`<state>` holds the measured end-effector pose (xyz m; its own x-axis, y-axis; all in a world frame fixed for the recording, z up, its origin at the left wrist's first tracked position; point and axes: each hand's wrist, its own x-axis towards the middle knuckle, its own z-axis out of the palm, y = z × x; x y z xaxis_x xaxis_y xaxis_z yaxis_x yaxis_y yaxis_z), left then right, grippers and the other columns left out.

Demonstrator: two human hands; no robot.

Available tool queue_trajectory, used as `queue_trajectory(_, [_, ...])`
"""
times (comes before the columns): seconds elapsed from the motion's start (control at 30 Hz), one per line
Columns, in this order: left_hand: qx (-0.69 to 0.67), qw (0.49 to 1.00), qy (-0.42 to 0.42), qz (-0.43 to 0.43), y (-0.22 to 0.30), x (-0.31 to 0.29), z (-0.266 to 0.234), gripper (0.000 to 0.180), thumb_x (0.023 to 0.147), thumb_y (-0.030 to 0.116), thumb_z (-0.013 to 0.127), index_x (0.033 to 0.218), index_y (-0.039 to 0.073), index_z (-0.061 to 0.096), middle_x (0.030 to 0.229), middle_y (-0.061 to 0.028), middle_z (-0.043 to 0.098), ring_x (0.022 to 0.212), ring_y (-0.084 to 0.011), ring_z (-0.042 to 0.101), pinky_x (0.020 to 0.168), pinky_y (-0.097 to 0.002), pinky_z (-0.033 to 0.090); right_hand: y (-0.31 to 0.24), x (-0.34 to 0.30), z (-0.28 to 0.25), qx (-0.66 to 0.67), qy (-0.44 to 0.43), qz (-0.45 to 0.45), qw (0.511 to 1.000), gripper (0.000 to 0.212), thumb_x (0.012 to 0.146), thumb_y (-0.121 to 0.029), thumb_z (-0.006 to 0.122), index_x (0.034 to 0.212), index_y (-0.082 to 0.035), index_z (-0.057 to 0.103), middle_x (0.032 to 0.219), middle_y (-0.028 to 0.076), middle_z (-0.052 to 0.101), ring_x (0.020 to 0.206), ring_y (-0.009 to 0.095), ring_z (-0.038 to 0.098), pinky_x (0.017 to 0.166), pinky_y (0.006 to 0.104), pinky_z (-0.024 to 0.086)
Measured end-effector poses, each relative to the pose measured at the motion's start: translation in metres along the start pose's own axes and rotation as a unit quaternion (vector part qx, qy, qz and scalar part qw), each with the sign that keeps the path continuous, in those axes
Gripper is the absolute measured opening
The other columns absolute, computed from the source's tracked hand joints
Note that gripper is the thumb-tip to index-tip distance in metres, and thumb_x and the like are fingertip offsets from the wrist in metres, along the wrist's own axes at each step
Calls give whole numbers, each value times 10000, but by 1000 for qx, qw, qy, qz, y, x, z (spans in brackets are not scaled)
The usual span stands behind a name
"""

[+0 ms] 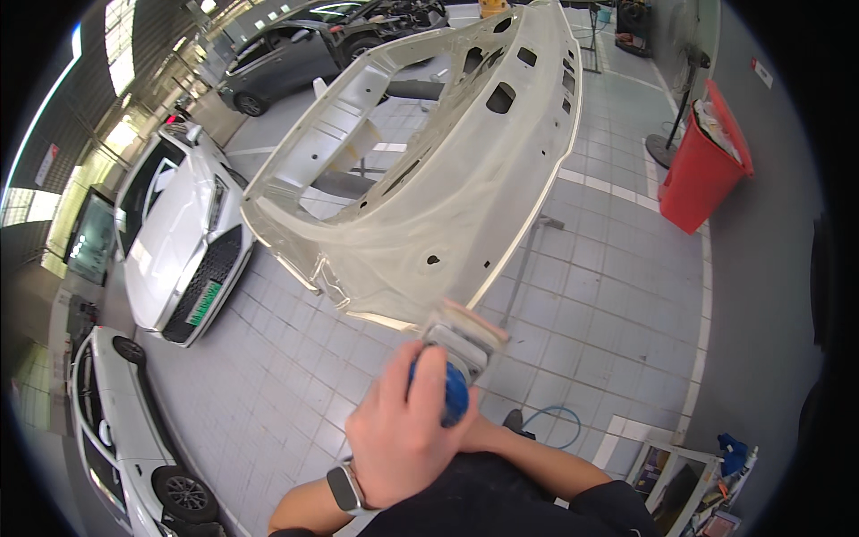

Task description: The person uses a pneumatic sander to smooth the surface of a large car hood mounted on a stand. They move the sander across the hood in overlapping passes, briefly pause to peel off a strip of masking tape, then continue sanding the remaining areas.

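Note:
My left hand (pixel 404 430), with a watch on its wrist, is closed around the blue body of a sander (pixel 457 398). The sander's flat rectangular pad tilts up and away from me, with a thin tan sheet on its outer face. My right hand (pixel 476 435) reaches in from the right, close to the sander. Its fingers are hidden behind my left hand. Just past the pad lies the near edge of a large, primer-grey car tailgate panel (pixel 407 233) with a window opening and several holes. In this view pad and panel edge nearly overlap; contact cannot be made out.
The panel rests on a metal stand (pixel 528 259). Parked cars, among them a white car (pixel 183 242), line the left. At right are a red bin (pixel 702 170) and a grey wall (pixel 769 295). A blue hose (pixel 577 430) curls on the floor near a tool cart (pixel 676 488).

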<state>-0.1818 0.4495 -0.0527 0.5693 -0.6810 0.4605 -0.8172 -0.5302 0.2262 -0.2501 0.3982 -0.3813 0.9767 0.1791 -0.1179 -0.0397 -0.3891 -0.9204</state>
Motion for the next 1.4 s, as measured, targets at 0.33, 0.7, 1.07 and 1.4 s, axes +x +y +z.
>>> queue_trajectory(0.33, [-125, 935, 111, -313, -46, -8, 10, 481, 811, 190, 878, 1193, 10, 648, 862, -80, 658, 757, -146, 619, 697, -312, 533, 176, 24, 118, 80, -318, -41, 944, 614, 986, -542, 705, 1368, -68, 630, 1263, 131, 701, 1186, 257, 654, 1020, 388, 509])
queue_trajectory(0.7, [-83, 964, 191, -167, -17, -29, 40, 467, 822, 149, 863, 1203, 14, 629, 896, -27, 646, 755, -99, 573, 699, -263, 509, 194, -22, 121, 72, -238, 15, 968, 556, 1001, -583, 652, 1128, -49, 738, 1095, 162, 756, 1030, 281, 711, 904, 404, 549])
queue_trajectory(1.07, [-114, 959, 172, -193, -40, -30, 35, 488, 800, 182, 886, 1189, 14, 644, 856, -58, 653, 726, -154, 622, 685, -307, 539, 174, -47, 43, 101, 171, 120, 973, 479, 977, -514, 701, 991, -37, 735, 847, 181, 707, 800, 355, 682, 720, 461, 518])
queue_trajectory(1.4, [-86, 976, 185, -71, -69, -34, 26, 539, 751, 174, 909, 1211, 41, 662, 1106, -153, 707, 941, -335, 718, 817, -390, 590, 121, -62, 7, -2, 121, 156, 980, 535, 946, -597, 705, 948, -65, 764, 816, 155, 715, 795, 358, 696, 711, 462, 521])
